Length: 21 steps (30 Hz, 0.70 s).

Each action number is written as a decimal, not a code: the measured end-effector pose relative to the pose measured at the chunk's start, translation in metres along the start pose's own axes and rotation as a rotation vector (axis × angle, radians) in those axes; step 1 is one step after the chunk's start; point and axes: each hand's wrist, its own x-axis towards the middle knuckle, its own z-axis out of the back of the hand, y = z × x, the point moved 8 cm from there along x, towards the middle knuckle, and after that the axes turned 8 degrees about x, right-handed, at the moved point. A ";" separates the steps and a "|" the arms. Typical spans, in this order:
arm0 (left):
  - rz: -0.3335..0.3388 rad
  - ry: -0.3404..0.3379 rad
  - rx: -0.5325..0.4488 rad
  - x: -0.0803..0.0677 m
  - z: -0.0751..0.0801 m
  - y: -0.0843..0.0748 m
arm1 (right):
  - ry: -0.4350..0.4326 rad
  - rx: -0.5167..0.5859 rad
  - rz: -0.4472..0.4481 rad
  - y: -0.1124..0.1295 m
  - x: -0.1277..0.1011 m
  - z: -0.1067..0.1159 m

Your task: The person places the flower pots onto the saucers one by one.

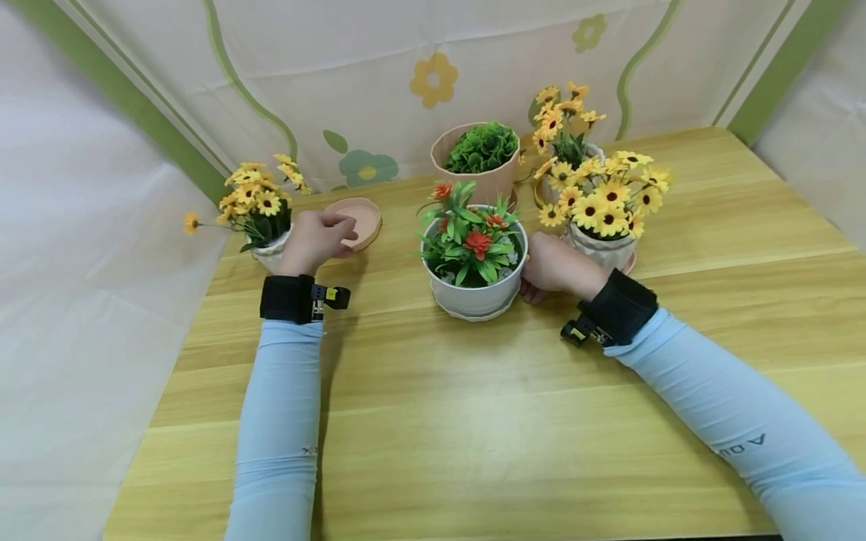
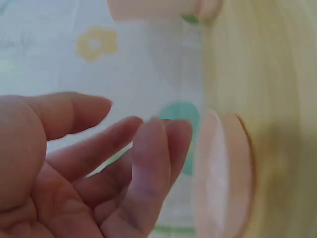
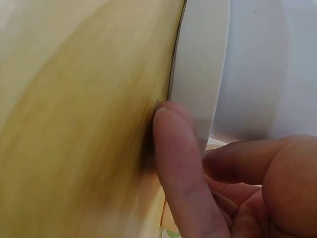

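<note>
I am curling my right hand (image 1: 556,267) against the white pot (image 1: 476,289), my loosely open left hand (image 1: 316,239) nearing the saucer (image 1: 360,222), so a hasty tug could tip the plant.

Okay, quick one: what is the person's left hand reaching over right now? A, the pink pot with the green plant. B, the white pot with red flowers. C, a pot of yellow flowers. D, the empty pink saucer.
D: the left hand hovers at the empty pink saucer with loosely curled fingers beside its rim, while the right hand rests against the white pot with red flowers.
</note>
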 end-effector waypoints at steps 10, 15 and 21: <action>0.142 -0.107 0.177 0.013 0.011 0.041 | -0.008 -0.010 -0.012 -0.001 -0.001 0.001; 0.221 -0.119 0.317 0.014 0.010 0.054 | -0.005 -0.025 -0.004 0.000 -0.001 0.000; 0.248 -0.098 0.370 0.016 0.007 0.066 | -0.011 -0.032 0.008 0.002 -0.002 0.000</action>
